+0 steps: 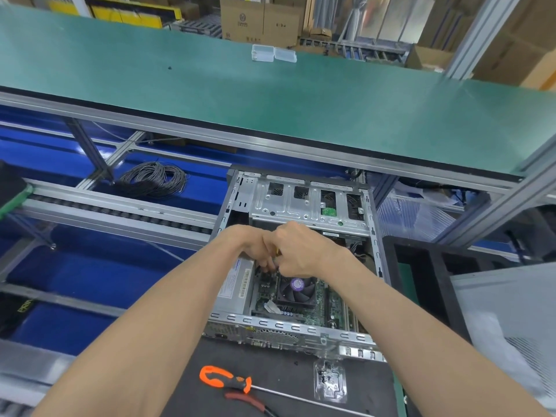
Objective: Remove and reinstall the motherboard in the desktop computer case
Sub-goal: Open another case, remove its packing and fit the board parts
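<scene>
**Both hands deep in the open case**

While the desktop computer case (301, 260) lies open on the dark worktop (270, 365) before me, I reach both hands inside it, just above the cooler fan (296, 285). My left hand (255, 248) and right hand (296, 251) press together there, fingers curled down around something small with a yellow part; what it is I cannot tell. The motherboard (328, 305) sits in the case floor, beside the grey power supply (236, 287). Nearer me on the worktop lie an orange-handled screwdriver (225, 380), a red-handled tool (249, 401) and a clear plastic tray (329, 382). 2 clear boxes (272, 53) rest on the green shelf (210, 94) above.
</scene>
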A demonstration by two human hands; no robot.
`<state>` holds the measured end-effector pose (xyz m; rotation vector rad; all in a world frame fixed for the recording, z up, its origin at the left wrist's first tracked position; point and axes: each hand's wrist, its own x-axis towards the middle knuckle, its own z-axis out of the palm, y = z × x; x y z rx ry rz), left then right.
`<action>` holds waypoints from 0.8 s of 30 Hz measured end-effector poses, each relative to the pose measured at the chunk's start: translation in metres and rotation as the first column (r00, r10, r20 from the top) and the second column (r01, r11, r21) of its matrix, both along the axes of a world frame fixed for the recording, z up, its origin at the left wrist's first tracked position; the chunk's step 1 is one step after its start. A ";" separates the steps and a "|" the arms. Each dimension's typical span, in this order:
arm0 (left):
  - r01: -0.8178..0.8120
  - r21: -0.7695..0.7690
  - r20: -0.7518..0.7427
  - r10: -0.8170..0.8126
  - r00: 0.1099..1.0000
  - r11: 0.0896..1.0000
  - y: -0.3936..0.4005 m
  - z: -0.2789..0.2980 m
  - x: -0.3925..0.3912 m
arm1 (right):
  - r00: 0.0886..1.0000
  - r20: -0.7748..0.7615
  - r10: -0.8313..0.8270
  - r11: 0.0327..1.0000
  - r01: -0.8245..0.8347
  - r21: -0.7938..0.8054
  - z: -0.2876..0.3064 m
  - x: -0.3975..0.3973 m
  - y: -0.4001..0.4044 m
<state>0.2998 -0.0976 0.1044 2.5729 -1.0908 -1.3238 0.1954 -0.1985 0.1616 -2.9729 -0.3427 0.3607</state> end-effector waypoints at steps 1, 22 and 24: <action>0.019 0.005 0.015 -0.019 1.000 1.000 -0.001 0.001 0.000 | 0.999 0.022 -0.036 0.999 0.036 -0.013 -0.001 -0.001 0.002; 0.004 0.011 0.024 -0.004 1.000 1.000 -0.001 -0.007 0.008 | 0.999 0.029 -0.040 0.999 0.041 -0.036 0.000 0.000 0.012; -0.003 0.003 -0.013 0.003 1.000 1.000 0.000 -0.005 0.007 | 1.000 -0.012 0.006 1.000 -0.006 -0.018 0.002 0.000 0.006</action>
